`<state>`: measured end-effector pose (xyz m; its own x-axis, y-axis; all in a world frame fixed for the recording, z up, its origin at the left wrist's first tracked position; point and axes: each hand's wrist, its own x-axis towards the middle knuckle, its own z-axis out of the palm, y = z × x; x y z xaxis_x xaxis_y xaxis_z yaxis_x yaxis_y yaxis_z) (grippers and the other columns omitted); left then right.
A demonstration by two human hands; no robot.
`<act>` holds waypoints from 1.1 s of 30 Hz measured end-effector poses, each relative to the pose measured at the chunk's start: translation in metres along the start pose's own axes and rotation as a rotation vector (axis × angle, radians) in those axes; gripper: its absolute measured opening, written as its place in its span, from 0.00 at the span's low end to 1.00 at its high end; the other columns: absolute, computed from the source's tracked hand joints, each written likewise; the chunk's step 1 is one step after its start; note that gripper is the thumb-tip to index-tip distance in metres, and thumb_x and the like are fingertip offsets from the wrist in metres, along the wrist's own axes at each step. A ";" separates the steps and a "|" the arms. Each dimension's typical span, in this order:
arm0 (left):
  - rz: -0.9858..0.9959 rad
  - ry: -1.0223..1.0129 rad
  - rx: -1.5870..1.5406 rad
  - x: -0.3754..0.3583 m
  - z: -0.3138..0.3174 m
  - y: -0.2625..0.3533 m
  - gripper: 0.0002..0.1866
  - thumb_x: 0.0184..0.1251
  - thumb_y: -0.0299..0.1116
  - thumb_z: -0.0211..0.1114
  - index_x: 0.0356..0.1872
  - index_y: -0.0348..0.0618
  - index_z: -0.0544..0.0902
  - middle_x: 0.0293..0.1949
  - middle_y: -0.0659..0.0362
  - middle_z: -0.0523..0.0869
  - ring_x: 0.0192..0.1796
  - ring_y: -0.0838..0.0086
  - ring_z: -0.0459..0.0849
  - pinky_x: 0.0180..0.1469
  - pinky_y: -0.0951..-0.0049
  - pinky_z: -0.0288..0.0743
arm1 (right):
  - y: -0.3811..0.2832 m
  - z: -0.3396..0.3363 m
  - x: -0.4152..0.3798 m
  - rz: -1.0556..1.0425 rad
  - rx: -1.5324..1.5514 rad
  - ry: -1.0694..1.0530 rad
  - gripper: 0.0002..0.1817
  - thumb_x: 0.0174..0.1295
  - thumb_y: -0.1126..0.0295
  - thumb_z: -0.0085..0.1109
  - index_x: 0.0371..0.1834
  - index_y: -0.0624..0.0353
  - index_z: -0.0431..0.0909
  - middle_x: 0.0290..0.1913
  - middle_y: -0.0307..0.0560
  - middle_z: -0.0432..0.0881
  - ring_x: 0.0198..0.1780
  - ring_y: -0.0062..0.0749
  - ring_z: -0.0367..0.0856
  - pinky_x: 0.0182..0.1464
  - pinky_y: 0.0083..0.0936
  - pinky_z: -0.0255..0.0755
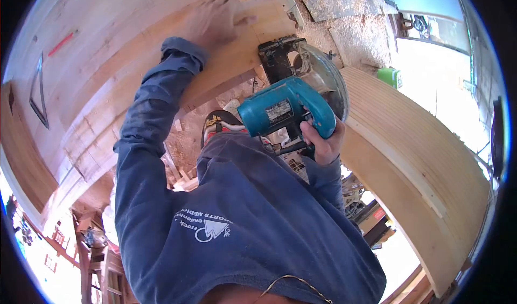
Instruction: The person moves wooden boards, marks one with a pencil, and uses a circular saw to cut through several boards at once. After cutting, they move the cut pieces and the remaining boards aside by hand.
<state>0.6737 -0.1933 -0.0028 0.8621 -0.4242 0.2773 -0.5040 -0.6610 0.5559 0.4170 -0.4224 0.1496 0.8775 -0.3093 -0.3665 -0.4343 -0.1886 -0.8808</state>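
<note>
My right hand (324, 141) is wrapped round the rear handle of a teal circular saw (274, 110). The saw's dark base plate (276, 61) is at the end of a light wooden board (231, 59), and its blade guard (328, 77) faces right. Over the same board, at the upper left of the saw, is my left hand (212, 23), smeared by motion. At least one of its fingers points right toward the board's end. Whether the hand touches the wood cannot be made out.
Wide planks (81, 50) at the left bear a red pencil-like item (61, 43) and a dark triangular frame (39, 91). More long boards (414, 153) lie at the right, near a green object (389, 77). Sawdust and offcuts cover the ground. A shoe (218, 123) shows below the saw.
</note>
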 end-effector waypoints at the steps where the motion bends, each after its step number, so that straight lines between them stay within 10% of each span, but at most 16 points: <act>1: -0.002 -0.002 0.043 -0.005 0.003 0.003 0.44 0.67 0.73 0.60 0.54 0.32 0.82 0.55 0.42 0.84 0.60 0.46 0.82 0.60 0.48 0.73 | -0.004 0.004 -0.003 0.032 -0.006 0.013 0.18 0.58 0.74 0.74 0.51 0.67 0.86 0.28 0.34 0.80 0.30 0.15 0.75 0.32 0.18 0.66; 9: 0.056 -0.009 0.148 -0.020 0.014 0.013 0.65 0.51 0.86 0.60 0.65 0.22 0.71 0.65 0.39 0.76 0.69 0.48 0.74 0.70 0.47 0.63 | 0.006 0.002 0.004 0.016 0.068 -0.020 0.16 0.59 0.75 0.72 0.50 0.66 0.85 0.27 0.35 0.79 0.25 0.16 0.72 0.29 0.18 0.63; 16: 0.088 0.034 0.178 -0.019 0.014 0.014 0.64 0.51 0.85 0.61 0.65 0.23 0.72 0.62 0.39 0.77 0.68 0.49 0.74 0.67 0.47 0.65 | -0.001 0.004 0.006 0.057 0.065 -0.031 0.09 0.60 0.76 0.71 0.34 0.59 0.78 0.24 0.38 0.77 0.23 0.18 0.72 0.27 0.20 0.63; 33: 0.079 -0.031 0.176 -0.017 0.013 0.010 0.55 0.54 0.77 0.67 0.60 0.27 0.76 0.58 0.43 0.80 0.64 0.52 0.79 0.59 0.50 0.71 | 0.008 0.003 0.002 0.065 0.129 -0.071 0.12 0.61 0.80 0.68 0.43 0.58 0.75 0.27 0.39 0.76 0.21 0.22 0.72 0.27 0.23 0.66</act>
<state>0.6532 -0.2005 -0.0126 0.8191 -0.4958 0.2884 -0.5734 -0.7221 0.3869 0.4165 -0.4219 0.1412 0.8626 -0.2493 -0.4403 -0.4650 -0.0475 -0.8840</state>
